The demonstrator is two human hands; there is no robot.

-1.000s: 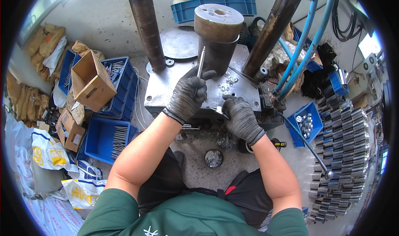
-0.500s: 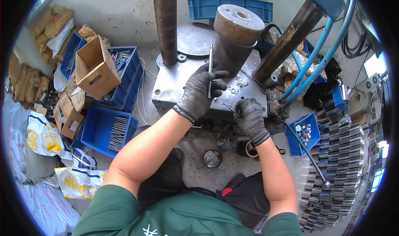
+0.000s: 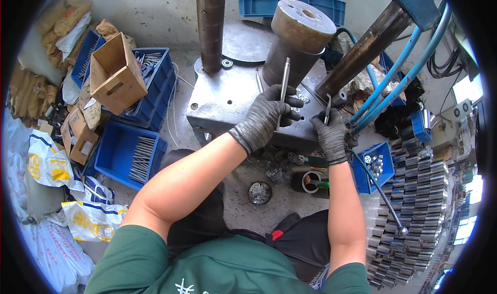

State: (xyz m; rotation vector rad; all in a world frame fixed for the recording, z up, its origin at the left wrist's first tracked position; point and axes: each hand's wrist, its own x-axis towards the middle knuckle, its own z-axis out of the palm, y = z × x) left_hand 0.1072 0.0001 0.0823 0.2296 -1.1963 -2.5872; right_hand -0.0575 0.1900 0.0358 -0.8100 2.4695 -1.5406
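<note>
My left hand (image 3: 265, 113), in a dark grey glove, is closed around a slim metal shaft (image 3: 286, 79). The shaft stands nearly upright, its top end poking out above the fingers. To its right, my gloved right hand (image 3: 331, 136) grips a thin, pointed metal tool (image 3: 328, 107); its exact kind is hard to make out. Both hands are over the front edge of a heavy steel block (image 3: 215, 100). Small shiny rings (image 3: 303, 94) lie on the block behind my hands, partly hidden by the left fingers.
A thick steel cylinder (image 3: 303, 27) stands on the block between two posts, one the left post (image 3: 210, 30). Blue hoses (image 3: 383, 94) run down at right. A blue bin of rods (image 3: 121, 162) sits at left, stacked metal cylinders (image 3: 414, 206) at lower right.
My left hand has shifted right with the shaft. My right hand has moved up and right, away from the rings, and its thin tool now points upward. The view has shifted slightly.
</note>
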